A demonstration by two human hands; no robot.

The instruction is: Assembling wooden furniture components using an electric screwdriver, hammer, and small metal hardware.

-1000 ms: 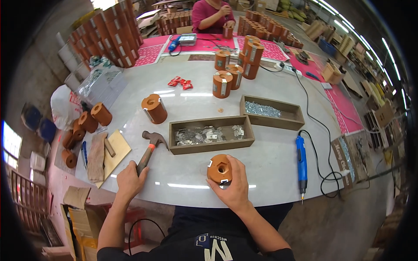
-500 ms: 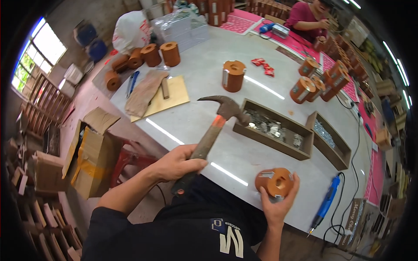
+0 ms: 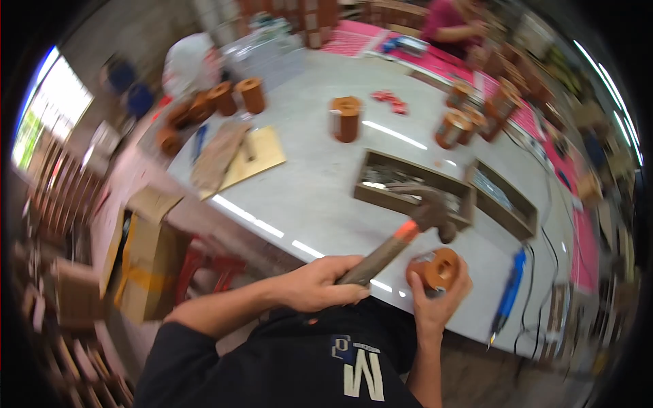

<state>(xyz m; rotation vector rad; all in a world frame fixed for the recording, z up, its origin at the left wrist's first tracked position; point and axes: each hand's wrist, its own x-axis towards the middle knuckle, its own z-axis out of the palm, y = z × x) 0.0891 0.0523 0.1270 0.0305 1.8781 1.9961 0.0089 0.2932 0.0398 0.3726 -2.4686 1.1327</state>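
Note:
My left hand (image 3: 323, 282) is closed around the handle of a claw hammer (image 3: 385, 257), whose worn wooden grip has an orange band below the dark metal head. The hammer head hangs above the table's front part, close to the brown cylinder and over the edge of the long box. Thumb and fingers of my right hand (image 3: 441, 302) grip the sides of a brown cylinder (image 3: 427, 270) with a hole in its top face. It is tilted near the table's front edge. Motion blurs the picture somewhat.
Open boxes, one of metal pieces (image 3: 373, 194) and one of small parts (image 3: 520, 216), lie beyond my hands. A blue corded electric screwdriver (image 3: 509, 291) is at right. More brown cylinders (image 3: 345, 122), a yellow board (image 3: 262, 158) and a co-worker (image 3: 452, 30) are farther off.
My left hand has swung the hammer to the right and lower, bringing its head near the cylinder. My right hand has tilted the cylinder slightly. The whole view has shifted a little.

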